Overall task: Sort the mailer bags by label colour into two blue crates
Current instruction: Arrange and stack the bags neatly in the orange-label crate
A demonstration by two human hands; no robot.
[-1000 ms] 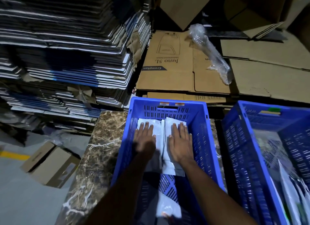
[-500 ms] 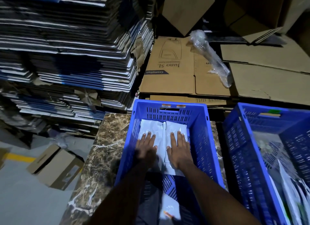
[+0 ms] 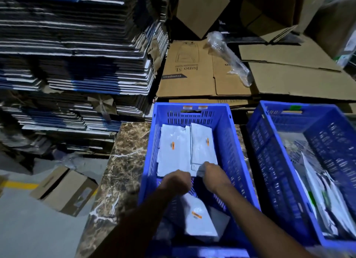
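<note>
Two blue crates stand side by side on a marble table. The left crate [image 3: 228,138] has orange tags on its far rim and holds two white mailer bags with orange labels, a left bag [image 3: 173,152] and a right bag [image 3: 202,144]. A third orange-labelled bag [image 3: 198,221] lies nearer me. My left hand [image 3: 175,182] is curled at the near edge of the left bag and my right hand [image 3: 214,178] pinches the near edge of the right bag. The right crate [image 3: 258,142] carries a green tag and holds several bags [image 3: 325,204].
The marble table [image 3: 123,161] ends at the left above a grey floor with a small cardboard box [image 3: 63,190]. A tall stack of flattened cartons [image 3: 77,55] rises at the left. Behind the crates lie flat brown cardboard [image 3: 192,71] and a bubble-wrap roll [image 3: 229,59].
Both hands lay flat on the two bags before. They have slid back toward me to the bags' near edges and the fingers have curled, uncovering the orange labels.
</note>
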